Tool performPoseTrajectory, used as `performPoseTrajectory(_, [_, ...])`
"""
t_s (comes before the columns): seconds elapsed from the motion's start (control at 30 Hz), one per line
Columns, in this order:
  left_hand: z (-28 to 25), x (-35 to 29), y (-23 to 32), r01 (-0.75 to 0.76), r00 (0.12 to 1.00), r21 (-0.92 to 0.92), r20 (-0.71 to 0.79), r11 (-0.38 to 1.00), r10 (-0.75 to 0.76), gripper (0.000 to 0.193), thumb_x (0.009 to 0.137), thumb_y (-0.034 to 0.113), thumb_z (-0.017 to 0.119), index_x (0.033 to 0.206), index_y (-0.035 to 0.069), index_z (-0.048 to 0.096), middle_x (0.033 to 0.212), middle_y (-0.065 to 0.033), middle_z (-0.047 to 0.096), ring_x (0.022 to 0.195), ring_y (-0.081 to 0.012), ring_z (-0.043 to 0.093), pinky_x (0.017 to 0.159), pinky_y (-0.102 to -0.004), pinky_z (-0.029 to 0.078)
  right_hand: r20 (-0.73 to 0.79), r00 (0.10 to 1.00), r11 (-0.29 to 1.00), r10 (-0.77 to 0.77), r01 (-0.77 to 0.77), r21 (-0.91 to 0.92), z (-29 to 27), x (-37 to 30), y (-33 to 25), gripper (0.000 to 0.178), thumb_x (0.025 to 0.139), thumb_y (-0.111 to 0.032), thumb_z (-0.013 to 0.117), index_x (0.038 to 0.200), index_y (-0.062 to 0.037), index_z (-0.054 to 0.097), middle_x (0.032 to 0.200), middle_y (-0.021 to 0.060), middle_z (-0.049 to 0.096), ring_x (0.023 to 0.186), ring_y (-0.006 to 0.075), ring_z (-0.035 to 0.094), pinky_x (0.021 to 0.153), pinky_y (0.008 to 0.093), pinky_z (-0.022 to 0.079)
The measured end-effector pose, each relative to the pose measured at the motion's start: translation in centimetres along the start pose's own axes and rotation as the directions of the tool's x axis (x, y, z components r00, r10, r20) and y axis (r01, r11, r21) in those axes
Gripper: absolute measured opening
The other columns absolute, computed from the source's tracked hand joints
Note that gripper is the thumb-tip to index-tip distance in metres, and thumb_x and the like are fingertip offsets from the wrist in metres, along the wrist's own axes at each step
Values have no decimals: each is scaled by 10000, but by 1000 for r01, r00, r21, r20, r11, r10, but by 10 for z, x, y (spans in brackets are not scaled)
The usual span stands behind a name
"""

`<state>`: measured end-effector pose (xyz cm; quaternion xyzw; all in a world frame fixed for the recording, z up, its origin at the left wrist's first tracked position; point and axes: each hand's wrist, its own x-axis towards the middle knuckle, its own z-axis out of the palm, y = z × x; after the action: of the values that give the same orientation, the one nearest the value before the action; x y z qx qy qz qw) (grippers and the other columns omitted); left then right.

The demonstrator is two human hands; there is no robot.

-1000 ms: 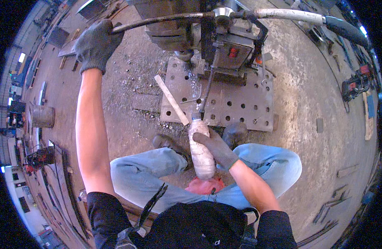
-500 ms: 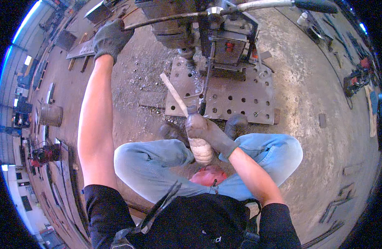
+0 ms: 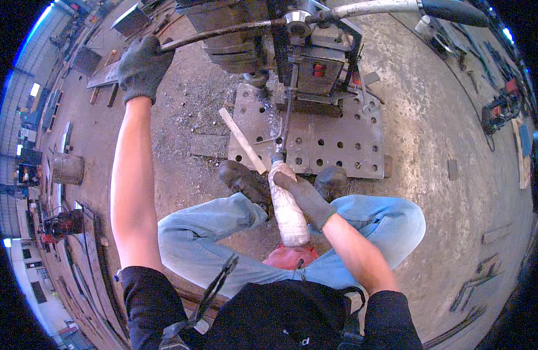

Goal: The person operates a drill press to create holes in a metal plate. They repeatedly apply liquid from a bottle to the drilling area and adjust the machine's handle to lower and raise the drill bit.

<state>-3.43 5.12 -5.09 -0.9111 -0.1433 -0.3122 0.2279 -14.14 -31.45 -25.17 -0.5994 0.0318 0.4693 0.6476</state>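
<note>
My left hand (image 3: pixel 145 69), in a dark grey glove, is closed round the end of a long metal lever (image 3: pixel 222 32) at the upper left. That lever runs to the hub (image 3: pixel 296 23) of a dark drilling machine (image 3: pixel 315 73). Low in the middle, my gloved right hand (image 3: pixel 301 195) wraps round a whitish, cloudy plastic bottle (image 3: pixel 289 224). The bottle's neck points away from me, toward a perforated steel plate (image 3: pixel 362 137) under the machine. A bent thin rod (image 3: pixel 269 140) and metal shavings lie on the plate.
A pale wooden strip (image 3: pixel 242 140) lies across the plate's near left corner. Shavings litter the floor to its left. My boots (image 3: pixel 242 178) rest close to the plate's front edge. A metal bucket (image 3: pixel 67 168) stands left; a red and black machine (image 3: pixel 502 108) sits far right.
The bottle has tilted, so more of its length shows, and its neck reaches nearer the plate's edge. My left hand and the lever end have shifted slightly left and nearer.
</note>
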Motion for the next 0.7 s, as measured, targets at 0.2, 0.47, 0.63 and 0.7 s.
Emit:
performPoseTrajectory(0.2, [16,-5,-16,-14,991,-38,-137,999,8,389,784,549,695,810,165,637,789,-107,646,727,-340,654,591,-466,482,48,994,994,99,-101,37,4,-17,-28,639,838,-582,674,1162,-34,621,926,59,647,782,142,608,696,303,512])
performPoseTrajectory(0.47, [3,-4,1,43,996,20,-76,999,-42,364,788,510,705,809,151,647,814,-88,659,714,-322,664,597,-449,501,20,974,970,-225,226,-89,1,10,17,672,773,-376,804,1257,-10,516,1103,93,631,959,174,621,860,331,521])
performPoseTrajectory(0.63, [4,-3,-1,27,996,32,-89,999,-24,370,781,498,720,783,141,626,789,-97,664,715,-323,666,602,-444,509,78,945,905,-318,327,-271,17,-6,-2,752,722,-328,853,1291,-11,477,1177,126,615,1069,202,608,945,356,492])
performPoseTrajectory(0.7, [12,-3,-7,13,988,-17,-152,1000,-15,395,763,548,718,753,166,617,755,-90,631,673,-328,638,574,-448,472,87,954,875,-287,298,-381,16,-4,2,792,743,-479,803,1325,-59,467,1227,151,608,1124,295,603,984,395,465])
